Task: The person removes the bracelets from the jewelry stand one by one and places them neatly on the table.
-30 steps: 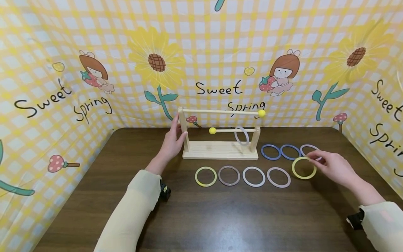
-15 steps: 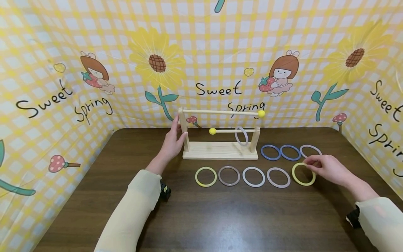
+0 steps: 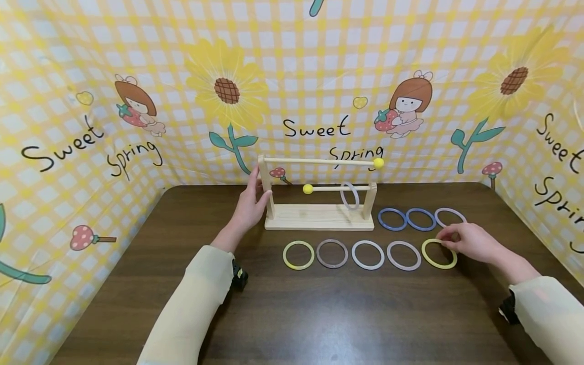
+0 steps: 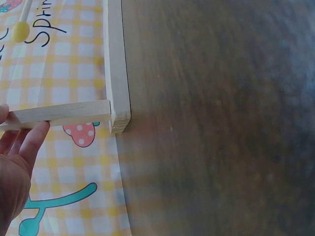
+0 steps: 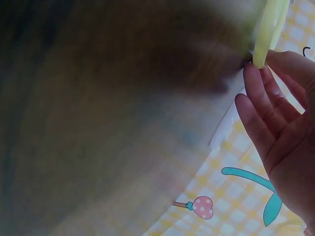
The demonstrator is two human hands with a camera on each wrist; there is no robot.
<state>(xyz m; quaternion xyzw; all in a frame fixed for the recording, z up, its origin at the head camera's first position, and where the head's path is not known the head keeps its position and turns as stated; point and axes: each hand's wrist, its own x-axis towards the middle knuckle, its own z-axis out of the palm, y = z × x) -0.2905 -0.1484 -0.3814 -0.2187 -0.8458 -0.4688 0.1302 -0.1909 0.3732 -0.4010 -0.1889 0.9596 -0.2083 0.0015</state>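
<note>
My left hand (image 3: 251,205) holds the left upright of a pale wooden stand (image 3: 319,223), thumb on one side and fingers on the other, as the left wrist view also shows. Two horizontal rods with yellow ball ends run from its posts. On the lower rod hangs a pale lilac ring (image 3: 350,196). At the right, my right hand (image 3: 474,243) pinches a yellow ring (image 3: 439,254) by its far right edge, low at the table. In the right wrist view, thumb and fingertips meet on this yellow ring (image 5: 270,34).
Left of the pinched ring lie a yellow-green ring (image 3: 298,255), a mauve ring (image 3: 332,254), a whitish ring (image 3: 367,255) and a pinkish ring (image 3: 403,255). Two blue rings (image 3: 392,219) and a lilac ring (image 3: 450,218) lie right of the stand. A patterned cloth (image 3: 292,76) hangs behind the table.
My right hand has brought the yellow ring down toward me and slightly left, into line with the front row. The left hand stays on the stand.
</note>
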